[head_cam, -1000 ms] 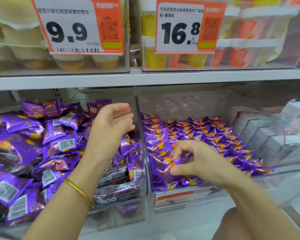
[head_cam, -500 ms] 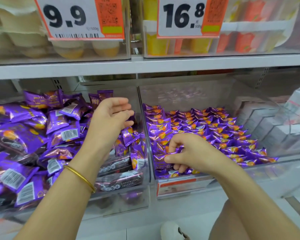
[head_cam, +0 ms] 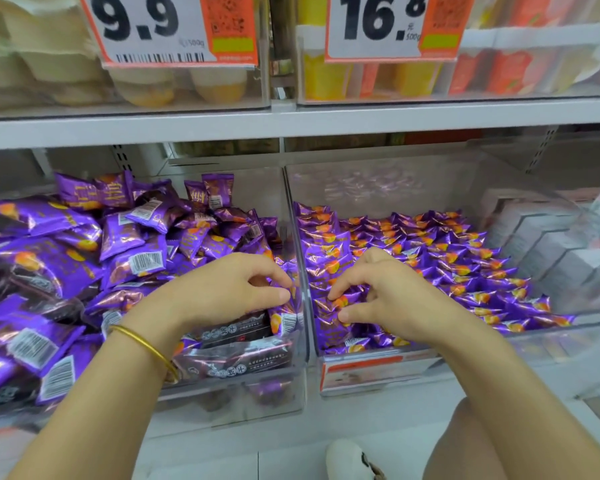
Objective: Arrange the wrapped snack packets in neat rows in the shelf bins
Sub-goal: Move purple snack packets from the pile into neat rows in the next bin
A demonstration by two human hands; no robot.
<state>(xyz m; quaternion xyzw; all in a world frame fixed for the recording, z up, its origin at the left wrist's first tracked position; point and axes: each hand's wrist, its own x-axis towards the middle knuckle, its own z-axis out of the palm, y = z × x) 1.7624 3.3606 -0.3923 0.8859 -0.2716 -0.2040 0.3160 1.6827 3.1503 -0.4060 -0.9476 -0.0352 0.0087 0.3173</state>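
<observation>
Loose packets point(head_cam: 66, 237) fill the left bin point(head_cam: 239, 393) at the left of the frame, heaped at all angles, some with barcodes up. In the upper left, a 9.9 tag point(head_cam: 174, 26) hangs on a clear bin above the shelf point(head_cam: 187, 128).

The left hand point(head_cam: 222, 292), with a bangle point(head_cam: 146, 344) on its wrist, reaches in from the lower left to the left bin's front right corner. Its fingers and thumb are curled together on an end packet point(head_cam: 286, 291) that lies against the bin's right wall. The heel of the hand lies over dark-faced packets point(head_cam: 236, 329) standing at the front.

Just right of that wall, at centre frame, the right hand point(head_cam: 388, 292) reaches into the front left of the right bin point(head_cam: 378, 181). Its forefinger and thumb pinch a front packet point(head_cam: 340, 302), and the other fingers are bent above it. Behind and to the right of the hand, the packet rows point(head_cam: 447, 258) run in tidy overlapping lines to the bin's back.

A 16.8 tag point(head_cam: 388, 26) hangs in the upper right. White boxes point(head_cam: 551, 244) are stacked in the next bin at the right edge. At the bottom, right of centre, a shoe point(head_cam: 350, 459) and a knee point(head_cam: 482, 438) show.
</observation>
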